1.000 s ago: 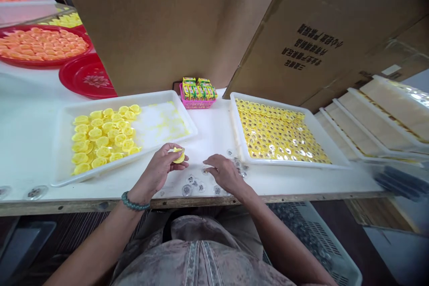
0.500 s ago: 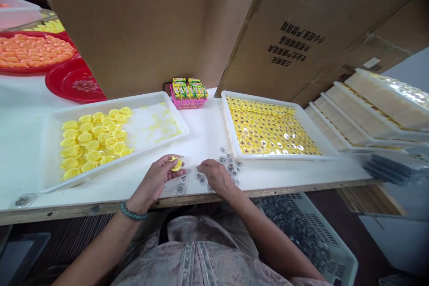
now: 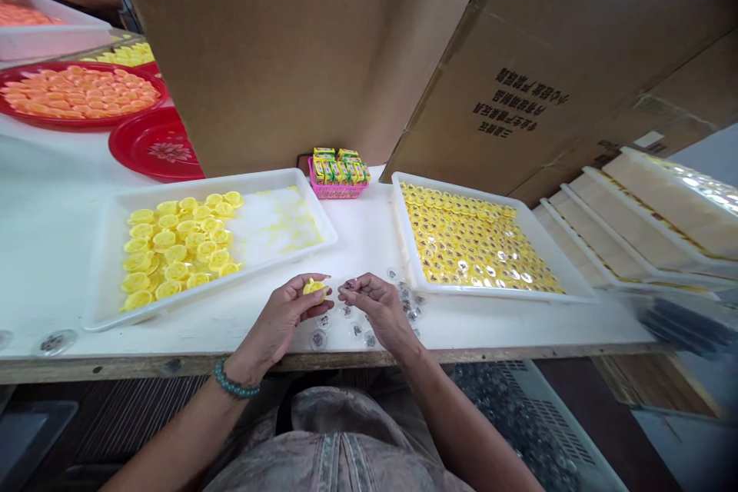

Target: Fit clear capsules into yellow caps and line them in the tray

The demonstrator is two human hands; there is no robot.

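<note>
My left hand (image 3: pixel 285 315) pinches a small round yellow piece (image 3: pixel 314 288) just above the white table near its front edge. My right hand (image 3: pixel 377 307) is raised beside it, its fingertips closed on a small clear plastic cap (image 3: pixel 346 288) held close to the yellow piece. Several more clear caps (image 3: pixel 353 324) lie loose on the table under and around both hands. A white tray (image 3: pixel 109 261) on the left holds several bare yellow pieces (image 3: pixel 173 250). A white tray (image 3: pixel 403 234) on the right is filled with capped yellow pieces (image 3: pixel 473 242).
A pink basket (image 3: pixel 337 186) of small yellow-green boxes stands between the trays against a cardboard wall (image 3: pixel 300 46). Red plates (image 3: pixel 153 144) and a red dish of orange pieces (image 3: pixel 78 88) sit far left. Stacked trays (image 3: pixel 651 223) lie at right. A crate (image 3: pixel 519 415) of caps sits below the table.
My right hand has lifted off the table with a clear cap and moved left toward the yellow piece. My left hand has kept hold of the yellow piece.
</note>
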